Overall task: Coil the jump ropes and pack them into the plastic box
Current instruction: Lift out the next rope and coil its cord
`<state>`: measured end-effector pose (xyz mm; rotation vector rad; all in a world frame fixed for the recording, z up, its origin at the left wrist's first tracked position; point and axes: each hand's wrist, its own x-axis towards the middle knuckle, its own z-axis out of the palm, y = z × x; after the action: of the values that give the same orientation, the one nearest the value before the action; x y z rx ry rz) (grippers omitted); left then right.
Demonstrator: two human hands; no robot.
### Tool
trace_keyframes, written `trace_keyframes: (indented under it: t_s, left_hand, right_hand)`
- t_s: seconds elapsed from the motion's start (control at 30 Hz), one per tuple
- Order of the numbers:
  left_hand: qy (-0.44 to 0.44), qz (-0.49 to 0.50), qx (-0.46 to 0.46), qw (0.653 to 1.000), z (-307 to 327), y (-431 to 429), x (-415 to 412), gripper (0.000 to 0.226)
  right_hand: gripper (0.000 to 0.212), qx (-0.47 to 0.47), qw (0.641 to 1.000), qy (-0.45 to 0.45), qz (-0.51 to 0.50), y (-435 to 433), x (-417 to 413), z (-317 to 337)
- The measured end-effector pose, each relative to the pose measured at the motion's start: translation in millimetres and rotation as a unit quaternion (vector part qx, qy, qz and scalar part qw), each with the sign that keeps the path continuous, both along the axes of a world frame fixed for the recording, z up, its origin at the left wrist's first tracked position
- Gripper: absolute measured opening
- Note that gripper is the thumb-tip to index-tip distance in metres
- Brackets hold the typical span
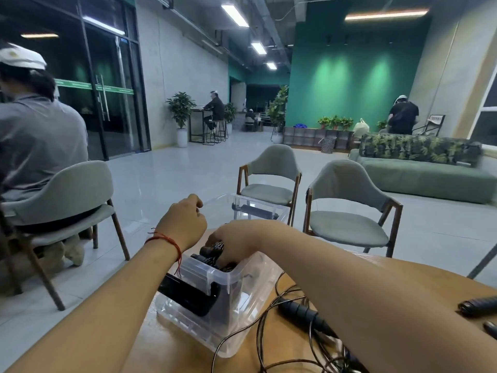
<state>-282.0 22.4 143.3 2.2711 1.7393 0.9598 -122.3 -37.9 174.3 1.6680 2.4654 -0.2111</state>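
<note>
Head view looks down over a wooden table at a clear plastic box that has a black latch on its near end and a grey one on the far end. The right hand reaches down into the box from the right, its fingers curled over a bundle of black jump rope handles that sits inside, near the box's near end. The left hand hangs over the box's left rim, fingers curled tight into the palm. I cannot tell whether it pinches a cord or holds nothing. A red string bracelet circles the left wrist.

Just beside the box on its right, a second jump rope lies loose on the table, its black ribbed handle partly under the right forearm and its thin dark cord looped against the box wall. Another black handle lies at the table's right edge, well apart from the box.

Beyond the table stand two grey chairs with wooden legs. A person in a grey shirt sits on a third chair at left, back turned.
</note>
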Motion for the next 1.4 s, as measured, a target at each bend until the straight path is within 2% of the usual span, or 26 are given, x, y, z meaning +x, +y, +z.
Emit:
trace_keyframes:
  t_s: [0.1, 0.23, 0.37, 0.53, 0.73, 0.9, 1.07, 1.13, 1.17, 1.23, 1.3, 1.33, 1.4]
  left_hand:
    - [0.024, -0.016, 0.051, 0.998, 6.5, -10.9, 7.2, 0.031]
    - [0.042, -0.078, 0.045, 0.995, 18.3, -25.2, 36.5, 0.03]
    - [0.045, -0.122, 0.047, 0.99, 33.1, -41.0, 78.0, 0.027]
    - [0.062, -0.181, 0.072, 0.979, 56.1, -69.3, 133.8, 0.028]
    - [0.142, -0.244, 0.087, 0.955, 66.4, -126.6, 194.6, 0.028]
    - [0.244, -0.287, 0.031, 0.926, 41.2, -157.4, 221.8, 0.023]
    - [0.313, -0.284, -0.066, 0.904, -2.3, -160.8, 232.1, 0.026]
    - [0.324, -0.269, -0.108, 0.901, -24.5, -161.5, 236.4, 0.037]
    - [0.33, -0.263, -0.141, 0.895, -36.2, -162.1, 236.9, 0.051]
    - [0.368, -0.266, -0.232, 0.86, -51.9, -163.0, 234.8, 0.094]
    - [0.394, -0.28, -0.312, 0.818, -58.4, -167.2, 228.2, 0.123]
    - [0.399, -0.284, -0.324, 0.81, -60.7, -169.2, 224.3, 0.131]
    - [0.411, -0.292, -0.292, 0.812, -66.0, -178.9, 217.3, 0.136]
  right_hand:
    - [0.052, 0.057, 0.997, 0.043, -0.018, -6.4, 13.4, 10.4]
    - [0.045, 0.093, 0.994, 0.041, -0.043, -21.0, 40.9, 27.8]
    - [0.056, 0.091, 0.993, -0.006, -0.072, -44.0, 78.1, 47.0]
    - [0.058, 0.12, 0.984, 0.016, -0.13, -84.9, 136.3, 66.2]
    - [0.057, 0.134, 0.972, 0.016, -0.194, -154.6, 207.9, 69.6]
    - [0.039, 0.132, 0.96, 0.01, -0.245, -206.0, 251.1, 52.3]
    - [0.029, 0.083, 0.96, -0.012, -0.267, -233.1, 271.9, 26.2]
    - [0.03, 0.073, 0.96, -0.016, -0.269, -236.7, 275.5, 16.6]
    - [0.03, 0.067, 0.96, -0.015, -0.27, -237.0, 276.0, 12.3]
    - [0.03, 0.055, 0.961, -0.009, -0.272, -236.2, 276.0, 4.7]
    - [0.03, 0.04, 0.961, -0.007, -0.272, -236.0, 274.2, 0.0]
    - [0.03, 0.037, 0.962, -0.008, -0.272, -236.0, 273.2, -1.4]
    - [0.031, 0.027, 0.962, -0.017, -0.272, -236.3, 269.2, -2.1]
